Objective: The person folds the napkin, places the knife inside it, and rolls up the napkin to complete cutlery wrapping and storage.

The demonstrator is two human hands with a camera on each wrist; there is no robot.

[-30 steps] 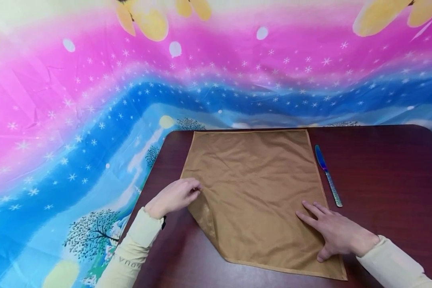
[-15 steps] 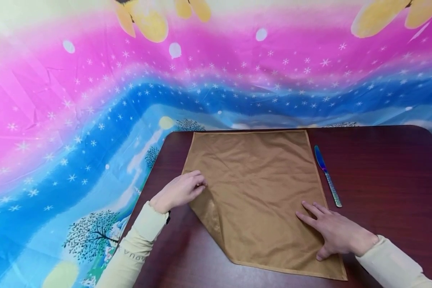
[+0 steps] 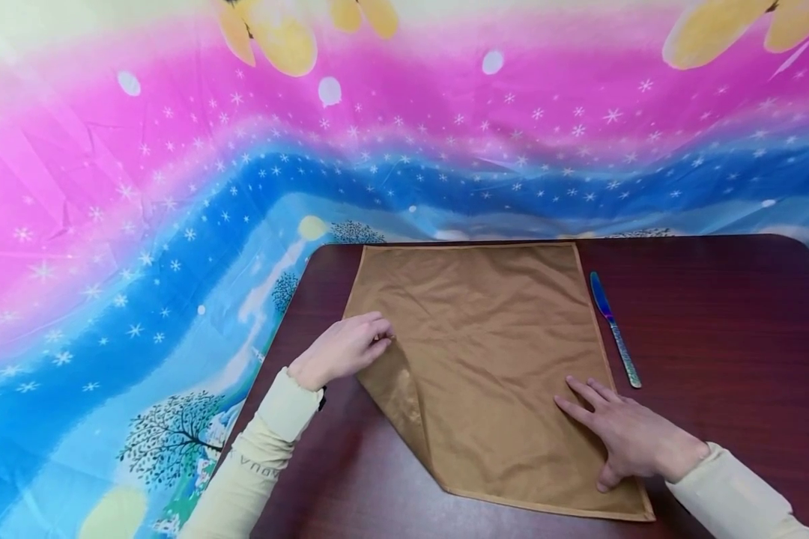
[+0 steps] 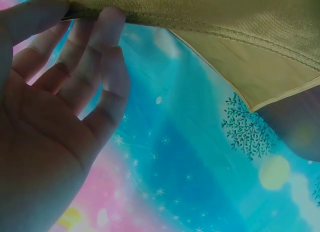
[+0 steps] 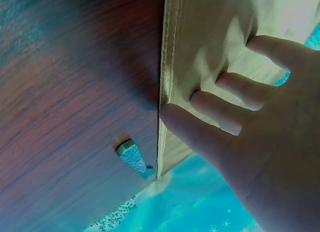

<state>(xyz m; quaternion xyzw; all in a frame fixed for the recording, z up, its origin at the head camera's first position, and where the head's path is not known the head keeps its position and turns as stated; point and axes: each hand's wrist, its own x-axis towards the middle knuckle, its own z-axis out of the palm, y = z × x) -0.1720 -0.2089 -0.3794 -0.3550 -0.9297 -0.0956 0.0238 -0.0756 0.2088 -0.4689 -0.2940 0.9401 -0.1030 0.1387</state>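
A brown cloth napkin (image 3: 485,359) with a stitched hem lies spread on the table, its near-left corner lifted and folded inward. My left hand (image 3: 347,346) pinches that corner between thumb and fingers. In the left wrist view the thumb presses the hem (image 4: 95,11) against the fingertips, and the napkin's edge stretches away to the right. My right hand (image 3: 637,434) rests on the napkin's near-right part with spread fingers. Seen from the right wrist, its fingertips (image 5: 172,114) press into the fabric beside the hem, making small creases.
A table knife (image 3: 613,329) with an iridescent blue blade and patterned handle lies right of the napkin. The dark red-brown wooden table (image 3: 728,322) has rounded far corners. Behind and to the left hangs a pink and blue backdrop cloth (image 3: 404,127) printed with snowflakes and trees.
My left hand has moved a little to the right and away from me with the napkin's corner, so the diagonal fold has grown. The right hand has stayed in place.
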